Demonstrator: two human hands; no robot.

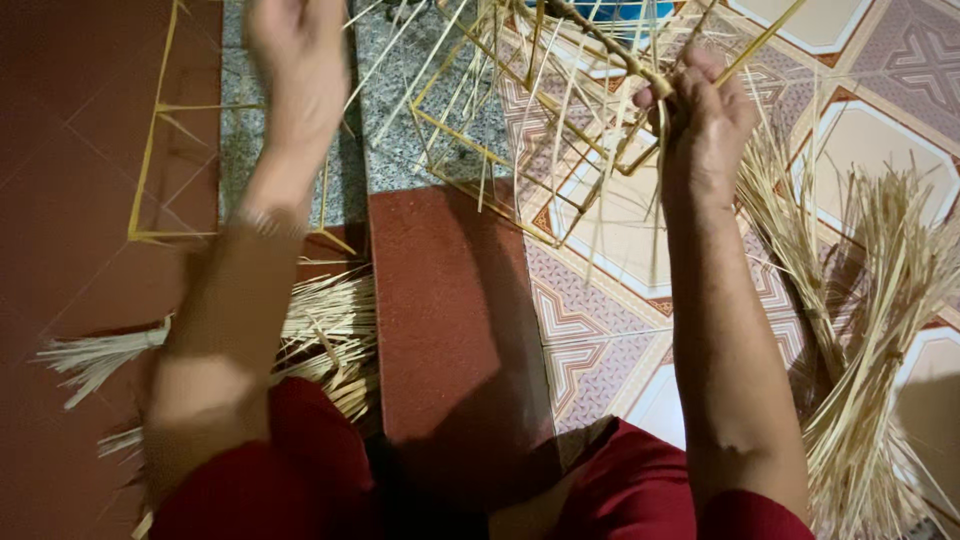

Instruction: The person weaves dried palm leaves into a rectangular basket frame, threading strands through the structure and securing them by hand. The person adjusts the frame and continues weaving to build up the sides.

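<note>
Up at the far right, our right hand (705, 110) is closed tight around a joint of the bamboo strip frame (520, 130), thumb and fingers pinching where several thin strips cross. That frame hangs in the air between our two hands, its open lattice sloping away from the right hand and down toward the left, loose strip ends (600, 230) dangling below it. Our left hand (295, 60) is raised well to the left of the frame, blurred, fingers partly out of view, so we cannot tell whether it grips anything. So the right hand is on the frame, the left one apart from it.

Beyond the left forearm a second strip frame (160, 170) lies flat on the red floor (450, 320). Beneath that arm, a bundle of cut splints (320, 330) lies crosswise, near our red-clad knees (300, 480). To the right of the right arm, a thicker sheaf of long splints (870, 350) runs along the patterned tiles (590, 330). We see no containers anywhere; everything lies loose.
</note>
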